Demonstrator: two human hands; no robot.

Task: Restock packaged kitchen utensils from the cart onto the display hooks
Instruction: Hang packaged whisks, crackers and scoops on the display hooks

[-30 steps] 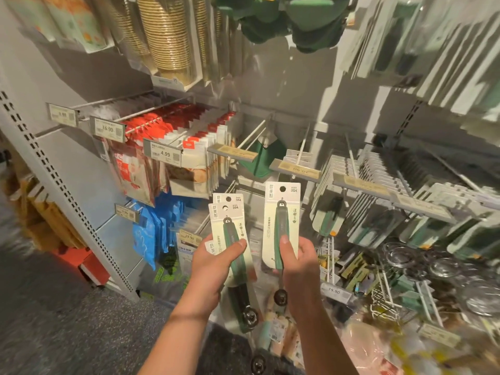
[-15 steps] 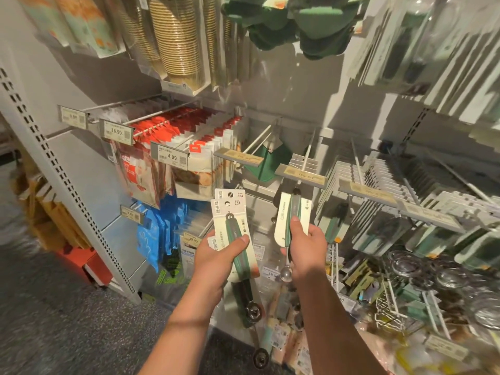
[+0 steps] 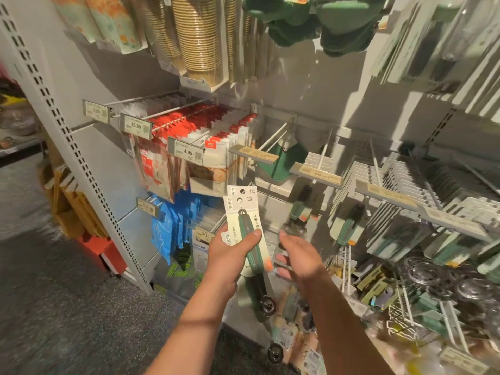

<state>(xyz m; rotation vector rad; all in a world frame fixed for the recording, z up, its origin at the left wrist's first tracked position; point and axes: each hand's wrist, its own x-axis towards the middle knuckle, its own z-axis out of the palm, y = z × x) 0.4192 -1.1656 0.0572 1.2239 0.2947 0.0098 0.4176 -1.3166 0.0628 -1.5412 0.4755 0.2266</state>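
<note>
1. head view: a bare stretch of grey back panel [image 3: 273, 209] lies between the white metal display hook [image 3: 323, 152] and the left hand [image 3: 230, 253].
2. the left hand grips a fanned stack of white carded green-handled utensil packs [image 3: 247, 228], thumb clamped across the front.
3. the right hand [image 3: 300, 255] hangs just beside them, fingers loosely apart, holding nothing.
4. the packs' long axis runs near upright, hang holes at the top.

Your view is warmly lit from above — hard slanted shadows cross the pale grey back panel [image 3: 311, 85]. Edges bow and smear — the clear glass lids [image 3: 433, 277] blur at right.
</note>
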